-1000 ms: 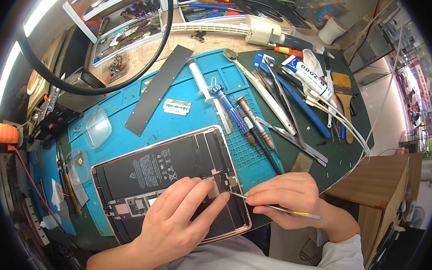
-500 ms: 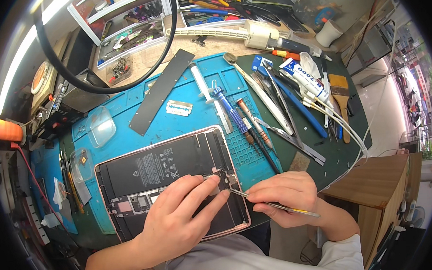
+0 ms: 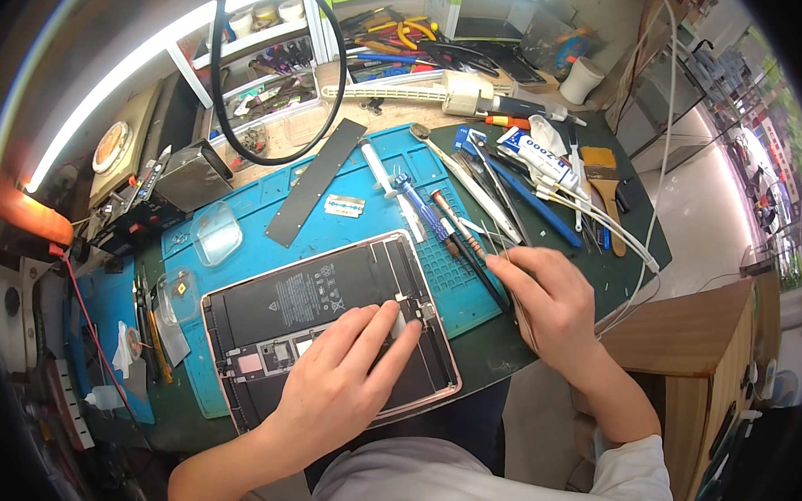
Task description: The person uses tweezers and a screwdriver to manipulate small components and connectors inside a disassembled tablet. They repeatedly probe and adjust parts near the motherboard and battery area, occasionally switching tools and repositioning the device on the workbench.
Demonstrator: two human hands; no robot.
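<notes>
Cluttered bench [image 3: 549,351], blue mat [image 3: 364,225]. Left hand [image 3: 335,388] flat on one opened tablet [image 3: 324,325], fingers [image 3: 377,328] together; right hand [image 3: 555,302] pinching thin tweezers [image 3: 523,330].

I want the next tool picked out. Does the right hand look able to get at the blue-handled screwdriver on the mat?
Probably yes. The right hand rests at the mat's right edge, and the blue-handled screwdriver lies uncovered just up-left of it, with only loose tools lying alongside.

Tablet's [image 3: 332,316] lower half — under left hand [image 3: 335,388]
</notes>
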